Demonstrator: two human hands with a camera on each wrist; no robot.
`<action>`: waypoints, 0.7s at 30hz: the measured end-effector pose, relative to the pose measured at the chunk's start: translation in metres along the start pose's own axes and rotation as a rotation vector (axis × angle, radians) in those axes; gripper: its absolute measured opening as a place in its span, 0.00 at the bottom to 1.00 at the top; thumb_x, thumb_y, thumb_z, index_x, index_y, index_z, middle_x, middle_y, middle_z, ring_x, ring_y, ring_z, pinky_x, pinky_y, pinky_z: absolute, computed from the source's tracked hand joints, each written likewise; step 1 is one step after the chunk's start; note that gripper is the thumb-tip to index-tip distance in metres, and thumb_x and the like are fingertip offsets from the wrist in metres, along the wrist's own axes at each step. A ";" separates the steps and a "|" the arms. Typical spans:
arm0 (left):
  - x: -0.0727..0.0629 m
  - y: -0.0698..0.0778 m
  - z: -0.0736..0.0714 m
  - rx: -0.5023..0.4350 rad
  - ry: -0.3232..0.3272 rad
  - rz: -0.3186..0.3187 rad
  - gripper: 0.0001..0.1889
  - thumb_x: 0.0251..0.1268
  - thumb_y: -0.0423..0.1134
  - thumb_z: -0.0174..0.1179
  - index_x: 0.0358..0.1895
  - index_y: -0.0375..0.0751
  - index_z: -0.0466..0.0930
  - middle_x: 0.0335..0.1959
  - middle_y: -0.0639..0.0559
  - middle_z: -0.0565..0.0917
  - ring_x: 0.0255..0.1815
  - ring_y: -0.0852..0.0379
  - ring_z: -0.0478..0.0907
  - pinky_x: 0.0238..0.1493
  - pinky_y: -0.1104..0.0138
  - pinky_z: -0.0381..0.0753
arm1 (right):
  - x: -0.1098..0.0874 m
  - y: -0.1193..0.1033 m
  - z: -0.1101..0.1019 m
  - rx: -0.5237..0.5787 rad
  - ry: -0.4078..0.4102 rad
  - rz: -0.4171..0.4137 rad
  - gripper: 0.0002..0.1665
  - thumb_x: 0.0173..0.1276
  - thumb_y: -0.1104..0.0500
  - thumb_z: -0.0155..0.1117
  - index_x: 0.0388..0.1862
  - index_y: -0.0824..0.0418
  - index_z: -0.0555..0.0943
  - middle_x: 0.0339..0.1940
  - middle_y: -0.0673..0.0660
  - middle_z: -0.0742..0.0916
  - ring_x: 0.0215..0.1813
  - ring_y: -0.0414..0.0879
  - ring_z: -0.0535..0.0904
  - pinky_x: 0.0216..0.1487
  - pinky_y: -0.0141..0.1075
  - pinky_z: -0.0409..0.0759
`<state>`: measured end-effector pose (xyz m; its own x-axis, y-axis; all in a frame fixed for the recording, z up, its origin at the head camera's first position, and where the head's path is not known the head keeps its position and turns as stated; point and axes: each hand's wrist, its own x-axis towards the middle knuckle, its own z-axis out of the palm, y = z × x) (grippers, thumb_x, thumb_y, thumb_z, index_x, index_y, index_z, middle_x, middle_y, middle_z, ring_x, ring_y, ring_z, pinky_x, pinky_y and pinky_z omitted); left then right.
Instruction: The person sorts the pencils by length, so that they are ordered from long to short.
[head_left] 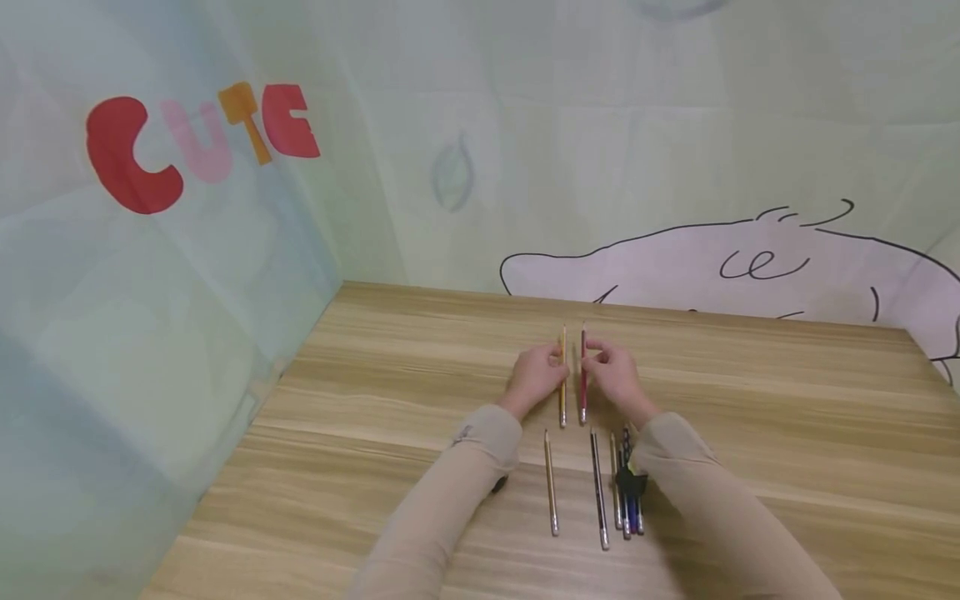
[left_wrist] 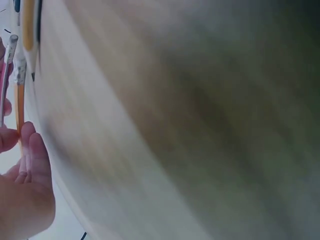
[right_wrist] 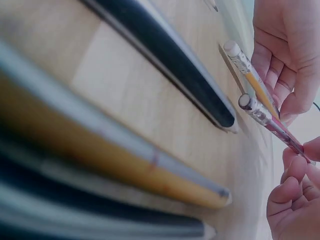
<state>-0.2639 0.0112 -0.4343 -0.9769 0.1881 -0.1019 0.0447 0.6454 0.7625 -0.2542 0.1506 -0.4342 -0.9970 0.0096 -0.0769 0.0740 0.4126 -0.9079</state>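
My left hand (head_left: 537,373) pinches a yellow pencil (head_left: 563,400) between thumb and fingers, its eraser end toward me. Just to its right, my right hand (head_left: 615,373) pinches a dark red pencil (head_left: 583,392), held nearly parallel to the yellow one with a narrow gap between them. In the right wrist view both eraser ends show, the yellow pencil (right_wrist: 260,90) behind the red pencil (right_wrist: 272,122). The left wrist view catches my left hand (left_wrist: 30,185) at its edge, with the yellow pencil (left_wrist: 20,102) in its fingertips.
Nearer me on the wooden table (head_left: 375,375) lie a tan pencil (head_left: 551,483) and a black pencil (head_left: 599,492). Right of them, several pencils (head_left: 618,500) lie side by side, partly covered by a black object (head_left: 630,481) at my right wrist. A printed backdrop (head_left: 420,125) stands behind.
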 end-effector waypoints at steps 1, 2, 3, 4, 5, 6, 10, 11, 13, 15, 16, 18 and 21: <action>0.000 0.000 0.000 0.010 -0.003 -0.003 0.20 0.54 0.39 0.56 0.52 0.41 0.73 0.34 0.49 0.83 0.22 0.60 0.73 0.24 0.74 0.71 | 0.000 0.000 0.000 0.002 0.002 0.002 0.23 0.60 0.67 0.53 0.56 0.69 0.68 0.25 0.57 0.79 0.22 0.41 0.72 0.25 0.31 0.75; 0.001 0.000 0.000 0.020 -0.007 -0.006 0.20 0.54 0.39 0.56 0.52 0.40 0.73 0.36 0.48 0.83 0.23 0.60 0.73 0.25 0.74 0.71 | 0.000 0.001 0.000 0.001 0.003 0.003 0.23 0.60 0.67 0.53 0.56 0.69 0.69 0.25 0.57 0.79 0.21 0.41 0.72 0.25 0.31 0.74; 0.001 0.001 0.000 0.036 -0.007 -0.009 0.19 0.54 0.39 0.56 0.51 0.39 0.73 0.38 0.48 0.82 0.24 0.61 0.73 0.26 0.74 0.71 | 0.000 0.001 0.000 0.002 0.004 0.005 0.23 0.60 0.67 0.52 0.56 0.69 0.69 0.25 0.57 0.78 0.21 0.41 0.71 0.25 0.31 0.74; 0.001 0.001 -0.001 0.050 -0.004 0.002 0.19 0.53 0.39 0.56 0.50 0.39 0.74 0.39 0.48 0.82 0.24 0.61 0.73 0.26 0.74 0.71 | 0.000 0.002 0.000 0.003 0.006 0.007 0.23 0.60 0.67 0.52 0.56 0.69 0.69 0.25 0.56 0.78 0.21 0.41 0.71 0.25 0.31 0.74; 0.002 0.001 0.000 0.066 -0.007 0.000 0.19 0.52 0.39 0.57 0.49 0.38 0.75 0.40 0.48 0.82 0.24 0.61 0.72 0.26 0.74 0.71 | 0.000 0.002 0.000 0.004 0.008 0.009 0.23 0.60 0.67 0.53 0.55 0.69 0.69 0.25 0.56 0.78 0.21 0.41 0.71 0.25 0.30 0.74; 0.003 0.000 -0.001 0.079 -0.013 -0.002 0.19 0.52 0.38 0.57 0.49 0.38 0.75 0.40 0.47 0.81 0.24 0.61 0.72 0.26 0.73 0.71 | 0.000 0.002 0.000 0.004 0.008 0.012 0.23 0.60 0.67 0.52 0.55 0.69 0.69 0.25 0.56 0.78 0.21 0.40 0.71 0.25 0.30 0.74; 0.005 -0.001 0.000 0.117 -0.020 0.001 0.15 0.52 0.39 0.58 0.44 0.38 0.77 0.34 0.49 0.81 0.22 0.60 0.71 0.25 0.73 0.70 | 0.000 0.001 -0.001 0.000 0.002 0.024 0.23 0.60 0.66 0.52 0.56 0.69 0.69 0.26 0.57 0.78 0.21 0.40 0.71 0.25 0.30 0.74; 0.006 -0.001 0.000 0.125 -0.024 -0.009 0.13 0.52 0.39 0.58 0.42 0.38 0.77 0.33 0.49 0.81 0.23 0.59 0.71 0.25 0.73 0.70 | 0.000 0.001 -0.001 -0.001 -0.001 0.027 0.23 0.60 0.66 0.52 0.56 0.69 0.68 0.26 0.57 0.78 0.21 0.40 0.71 0.26 0.30 0.74; 0.005 0.000 0.000 0.144 -0.017 -0.004 0.09 0.53 0.39 0.57 0.36 0.39 0.78 0.27 0.51 0.80 0.22 0.60 0.70 0.24 0.74 0.68 | 0.000 0.001 -0.001 -0.007 -0.005 0.033 0.23 0.61 0.66 0.52 0.56 0.68 0.68 0.27 0.57 0.78 0.21 0.39 0.71 0.26 0.30 0.74; 0.005 0.001 0.000 0.164 -0.015 -0.003 0.06 0.53 0.39 0.57 0.31 0.40 0.77 0.22 0.53 0.77 0.20 0.60 0.68 0.21 0.74 0.66 | 0.000 0.001 -0.001 -0.005 -0.008 0.035 0.23 0.61 0.67 0.52 0.56 0.68 0.68 0.27 0.57 0.79 0.21 0.39 0.71 0.26 0.30 0.74; 0.004 0.001 0.000 0.173 -0.013 -0.004 0.05 0.53 0.39 0.57 0.29 0.41 0.77 0.20 0.54 0.75 0.19 0.61 0.67 0.21 0.74 0.65 | 0.000 0.001 -0.001 -0.004 -0.009 0.036 0.23 0.61 0.67 0.52 0.56 0.69 0.68 0.27 0.57 0.79 0.21 0.39 0.71 0.26 0.30 0.74; 0.003 0.002 0.000 0.182 -0.011 -0.007 0.06 0.53 0.39 0.58 0.27 0.41 0.76 0.18 0.55 0.73 0.19 0.61 0.66 0.20 0.74 0.65 | 0.001 0.001 -0.001 -0.001 -0.009 0.039 0.23 0.61 0.67 0.52 0.56 0.68 0.68 0.27 0.57 0.78 0.21 0.39 0.71 0.26 0.30 0.74; 0.002 0.003 0.000 0.182 -0.008 -0.016 0.06 0.53 0.39 0.58 0.27 0.41 0.76 0.18 0.55 0.73 0.19 0.61 0.67 0.20 0.74 0.65 | 0.000 0.001 -0.001 -0.002 -0.009 0.043 0.22 0.61 0.67 0.52 0.56 0.68 0.68 0.27 0.57 0.78 0.21 0.40 0.70 0.25 0.30 0.73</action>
<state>-0.2659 0.0134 -0.4320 -0.9761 0.1817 -0.1189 0.0666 0.7718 0.6324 -0.2546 0.1516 -0.4351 -0.9927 0.0193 -0.1194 0.1166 0.4137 -0.9029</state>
